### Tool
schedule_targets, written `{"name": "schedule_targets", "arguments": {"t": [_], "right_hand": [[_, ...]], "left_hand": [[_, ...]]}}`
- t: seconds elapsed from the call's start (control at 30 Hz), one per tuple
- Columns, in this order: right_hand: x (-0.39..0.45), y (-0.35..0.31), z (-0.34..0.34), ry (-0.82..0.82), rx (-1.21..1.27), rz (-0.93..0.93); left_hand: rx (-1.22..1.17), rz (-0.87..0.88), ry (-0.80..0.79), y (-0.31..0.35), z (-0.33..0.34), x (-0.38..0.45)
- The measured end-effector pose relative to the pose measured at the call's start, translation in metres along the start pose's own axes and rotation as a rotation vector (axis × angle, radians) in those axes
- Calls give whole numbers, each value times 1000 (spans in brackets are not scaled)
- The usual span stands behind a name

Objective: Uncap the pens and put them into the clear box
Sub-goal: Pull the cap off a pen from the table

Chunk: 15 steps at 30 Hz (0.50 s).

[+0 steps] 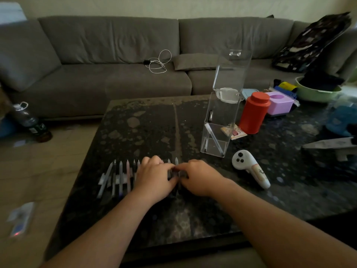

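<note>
A row of several capped pens (120,177) lies side by side on the dark stone table (154,128), tips pointing away from me. My left hand (154,177) and my right hand (199,177) meet over the right end of the row, fingers pinched on a dark pen (174,187) that lies there. Their fingers hide its upper part. The tall clear box (216,140) stands to the right and beyond, lid swung up, with two pens leaning inside.
A white controller (249,167) lies right of my right hand. A red canister (253,113), a purple block (280,104) and a green bowl (316,91) crowd the back right. A grey sofa (116,64) stands behind the table.
</note>
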State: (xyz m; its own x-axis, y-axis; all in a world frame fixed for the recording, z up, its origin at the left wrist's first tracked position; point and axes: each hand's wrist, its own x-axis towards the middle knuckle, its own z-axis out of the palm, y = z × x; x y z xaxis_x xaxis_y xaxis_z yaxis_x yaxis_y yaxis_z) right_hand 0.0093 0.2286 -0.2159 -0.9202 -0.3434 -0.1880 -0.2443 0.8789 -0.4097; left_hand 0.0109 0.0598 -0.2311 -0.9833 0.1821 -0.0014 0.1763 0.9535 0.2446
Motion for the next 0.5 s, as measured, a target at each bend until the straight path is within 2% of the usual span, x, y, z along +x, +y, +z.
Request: {"name": "schedule_targets", "arguments": {"t": [0.2,0.4,0.5], "right_hand": [[1,7,0,0,-49,57],[4,10,-5,85,-88,178],[3,15,-7,93,-75,253]], "left_hand": [[15,71,26,2,5,1],[118,319,81,7,8,-4],[128,352,95,12,10,-7]]}}
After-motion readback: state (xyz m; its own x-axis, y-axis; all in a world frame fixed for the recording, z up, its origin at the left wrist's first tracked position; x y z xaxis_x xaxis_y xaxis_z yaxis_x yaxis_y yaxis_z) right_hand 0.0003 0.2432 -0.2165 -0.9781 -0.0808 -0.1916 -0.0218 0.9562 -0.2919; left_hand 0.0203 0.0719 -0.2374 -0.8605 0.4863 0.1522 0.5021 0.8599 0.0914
